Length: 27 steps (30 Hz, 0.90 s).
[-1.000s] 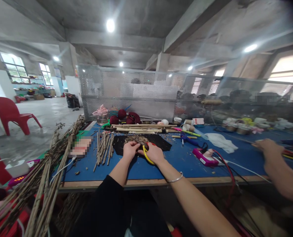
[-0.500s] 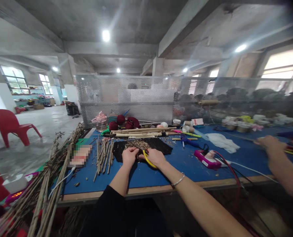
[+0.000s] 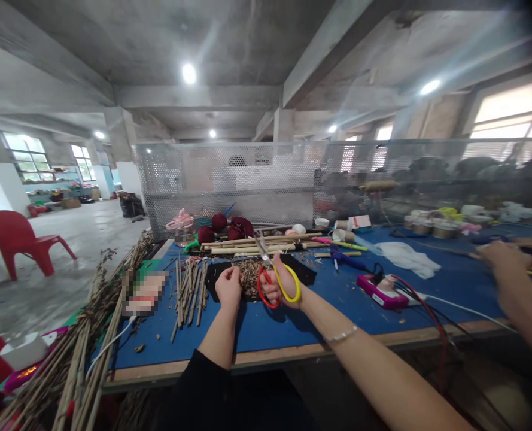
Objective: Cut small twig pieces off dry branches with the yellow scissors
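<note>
My right hand (image 3: 280, 282) holds scissors (image 3: 298, 286) with one red and one yellow handle loop, their blades pointing up and away. Just left of it, my left hand (image 3: 228, 284) has its fingertips pinched together at the edge of a heap of brown plant bits (image 3: 250, 276); whatever is between them is too small to make out. The heap lies on a black cloth (image 3: 305, 270). Cut sticks (image 3: 188, 293) lie side by side to the left of my left hand.
Long dry stalks (image 3: 86, 323) lean at the left table edge. Behind are bamboo sticks (image 3: 266, 244) and dark red yarn balls (image 3: 239, 228). A purple power strip (image 3: 382, 293) lies right, near another person's hand (image 3: 505, 260).
My right hand has lifted and turned the scissors, so the blades now point up away from the heap. My left hand has shifted slightly left. The view has moved a little.
</note>
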{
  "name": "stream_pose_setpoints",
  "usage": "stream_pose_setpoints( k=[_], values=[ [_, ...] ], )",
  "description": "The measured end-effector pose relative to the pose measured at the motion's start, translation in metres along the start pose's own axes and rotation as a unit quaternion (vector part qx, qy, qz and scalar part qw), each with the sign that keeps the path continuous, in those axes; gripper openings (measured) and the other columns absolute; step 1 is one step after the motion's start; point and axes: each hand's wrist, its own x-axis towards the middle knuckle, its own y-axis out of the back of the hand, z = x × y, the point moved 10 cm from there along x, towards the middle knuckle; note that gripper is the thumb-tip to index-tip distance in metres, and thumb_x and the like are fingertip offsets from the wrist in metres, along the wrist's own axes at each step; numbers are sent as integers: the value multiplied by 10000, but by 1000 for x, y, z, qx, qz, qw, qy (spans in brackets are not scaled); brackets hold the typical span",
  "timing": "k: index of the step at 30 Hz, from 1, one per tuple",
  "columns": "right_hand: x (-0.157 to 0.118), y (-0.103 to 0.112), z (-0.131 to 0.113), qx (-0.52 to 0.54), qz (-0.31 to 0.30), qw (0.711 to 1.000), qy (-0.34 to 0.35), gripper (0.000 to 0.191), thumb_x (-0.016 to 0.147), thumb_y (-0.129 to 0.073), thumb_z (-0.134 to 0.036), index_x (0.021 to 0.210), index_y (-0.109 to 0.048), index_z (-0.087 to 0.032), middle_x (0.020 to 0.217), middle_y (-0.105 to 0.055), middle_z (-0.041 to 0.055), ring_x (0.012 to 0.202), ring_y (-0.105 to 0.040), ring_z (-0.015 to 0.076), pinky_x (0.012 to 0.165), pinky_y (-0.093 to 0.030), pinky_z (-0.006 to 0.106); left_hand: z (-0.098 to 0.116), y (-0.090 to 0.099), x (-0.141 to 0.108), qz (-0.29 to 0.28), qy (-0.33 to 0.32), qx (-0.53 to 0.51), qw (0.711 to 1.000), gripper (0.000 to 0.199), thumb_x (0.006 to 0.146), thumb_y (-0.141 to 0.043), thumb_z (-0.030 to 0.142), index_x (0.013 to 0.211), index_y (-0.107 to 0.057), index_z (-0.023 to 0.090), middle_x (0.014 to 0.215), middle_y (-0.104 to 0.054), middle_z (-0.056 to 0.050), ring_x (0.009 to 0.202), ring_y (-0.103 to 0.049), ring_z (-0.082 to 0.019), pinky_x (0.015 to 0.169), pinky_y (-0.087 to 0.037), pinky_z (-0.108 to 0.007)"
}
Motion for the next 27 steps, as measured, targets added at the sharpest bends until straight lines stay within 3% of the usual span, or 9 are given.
stream_pose_setpoints(
  k=[4,7,9,13,15,18,20,23,27],
  values=[
    [-44,31,4,35,127,978,162,647,594,-247,-835,634,-369,-201,421,-260,-96,326,-227,43,339,-233,172,14,14,0,45,-42,101,993,363,790,-415,412,936,-602,136,729,-642,-60,610,-573,-125,568,-420,-217],
    [-74,63,11,26,215,945,244,579,609,-385,-781,640,-387,-203,426,-271,-93,336,-244,47,345,-215,175,25,11,-6,27,-65,195,978,322,833,-360,377,956,-588,187,790,-654,-50,691,-584,-140,621,-408,-227],
    [-83,80,17,41,255,931,259,521,648,-434,-722,632,-380,-204,415,-254,-98,331,-225,45,342,-191,171,35,6,-12,13,-90,261,961,285,845,-349,338,957,-583,220,808,-655,-43,737,-584,-155,643,-396,-239],
    [-80,87,24,74,249,935,243,511,680,-393,-714,616,-364,-208,399,-247,-98,321,-214,47,333,-197,172,61,-11,-30,13,-183,341,922,313,861,-301,261,990,-572,171,893,-634,-105,858,-563,-198,725,-384,-280],
    [-81,87,23,78,251,931,252,526,673,-383,-728,610,-367,-206,396,-259,-95,319,-225,47,331,-201,170,69,-36,-42,-44,-230,351,907,329,865,-297,267,989,-578,149,907,-631,-113,880,-557,-196,760,-379,-277],
    [-91,90,19,93,276,912,289,538,671,-376,-735,594,-371,-203,393,-257,-91,316,-231,46,327,-200,167,61,-99,-74,-266,-287,378,839,205,774,-505,321,882,-643,214,859,-654,-65,825,-579,-192,739,-397,-261],
    [-98,92,18,110,288,900,310,547,674,-359,-741,581,-364,-202,392,-244,-91,314,-225,45,326,-200,168,50,-124,-91,-348,-282,402,799,143,674,-627,288,802,-679,251,809,-666,-51,802,-592,-207,729,-410,-271],
    [-102,94,18,132,288,896,312,562,679,-314,-754,564,-340,-205,388,-236,-88,313,-222,48,325,-209,173,44,-136,-97,-358,-264,403,800,137,593,-693,256,728,-703,273,752,-675,-48,776,-602,-223,723,-423,-284],
    [-99,92,19,122,269,906,302,563,674,-331,-753,561,-352,-202,392,-241,-84,320,-243,51,329,-214,175,39,-143,-104,-369,-259,398,799,96,621,-662,251,699,-709,283,727,-679,-43,743,-606,-215,724,-429,-288]
  ],
)
